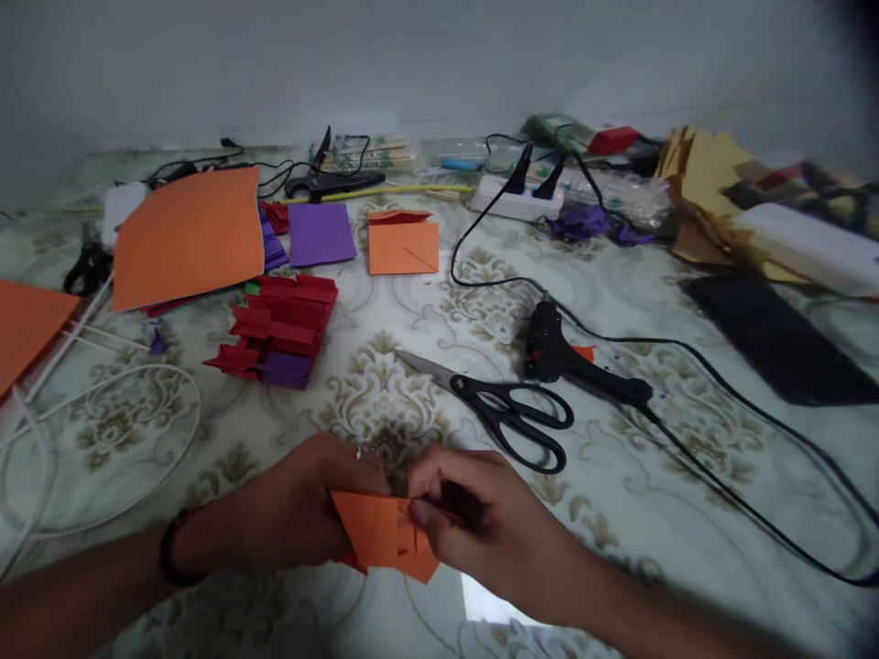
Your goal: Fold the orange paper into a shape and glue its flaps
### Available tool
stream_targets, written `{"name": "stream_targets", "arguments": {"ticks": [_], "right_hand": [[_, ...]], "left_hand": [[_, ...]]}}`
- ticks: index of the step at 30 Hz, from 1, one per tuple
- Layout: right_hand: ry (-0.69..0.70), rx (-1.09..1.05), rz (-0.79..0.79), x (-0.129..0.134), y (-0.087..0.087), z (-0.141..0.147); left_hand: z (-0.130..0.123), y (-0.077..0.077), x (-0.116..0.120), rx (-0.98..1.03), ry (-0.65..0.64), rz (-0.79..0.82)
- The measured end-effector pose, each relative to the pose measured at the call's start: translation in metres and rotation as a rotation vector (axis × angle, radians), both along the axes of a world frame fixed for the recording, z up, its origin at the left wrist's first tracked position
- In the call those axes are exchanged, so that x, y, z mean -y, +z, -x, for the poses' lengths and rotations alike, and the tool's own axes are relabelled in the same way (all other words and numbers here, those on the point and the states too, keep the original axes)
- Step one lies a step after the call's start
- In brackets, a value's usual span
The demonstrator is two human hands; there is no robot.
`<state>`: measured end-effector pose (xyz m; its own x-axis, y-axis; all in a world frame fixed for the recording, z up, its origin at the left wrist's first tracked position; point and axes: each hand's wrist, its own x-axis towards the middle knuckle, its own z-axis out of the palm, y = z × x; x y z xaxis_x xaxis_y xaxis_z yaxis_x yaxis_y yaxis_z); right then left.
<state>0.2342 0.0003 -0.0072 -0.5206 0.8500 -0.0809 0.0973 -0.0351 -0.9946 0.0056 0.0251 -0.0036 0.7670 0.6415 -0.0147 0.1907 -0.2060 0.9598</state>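
A folded piece of orange paper [374,531] is held between both hands near the front of the table. My left hand [309,499] grips its left side, the fingers curled behind it. With thumb and forefinger, my right hand [481,513] pinches the paper's upper right edge. Just beyond the hands lie black-handled scissors [512,407], blades closed and pointing left. A black hot glue gun [583,361] rests on its side to the right of them. Red folded paper pieces [285,320], with one purple piece among them, sit beyond my left hand.
At the back are a folded orange paper [404,245], a purple square [321,233], an orange sheet stack [192,238] and a power strip [515,197]. A black cord [742,394] loops across the right. White cable [196,412] curls at left; a dark flat slab [783,339] lies right.
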Motion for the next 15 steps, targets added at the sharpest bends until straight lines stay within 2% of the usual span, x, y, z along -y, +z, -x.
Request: {"name": "stream_targets", "arguments": {"ticks": [4, 7, 10, 12, 15], "right_hand": [[-0.038, 0.013, 0.001, -0.001, -0.001, -0.003], [-0.067, 0.024, -0.009, -0.002, -0.003, -0.005], [-0.075, 0.017, -0.019, -0.002, -0.003, -0.005], [-0.076, 0.014, -0.010, -0.002, -0.002, -0.006], [-0.059, 0.016, -0.025, -0.002, -0.001, -0.007]], "left_hand": [[0.005, 0.006, 0.000, -0.107, 0.019, 0.169], [0.010, 0.014, -0.001, -0.058, 0.032, 0.292], [0.012, 0.017, -0.002, -0.041, 0.105, 0.228], [0.011, 0.016, -0.002, -0.132, 0.159, 0.151], [0.007, 0.012, -0.002, -0.230, 0.123, 0.146]]}}
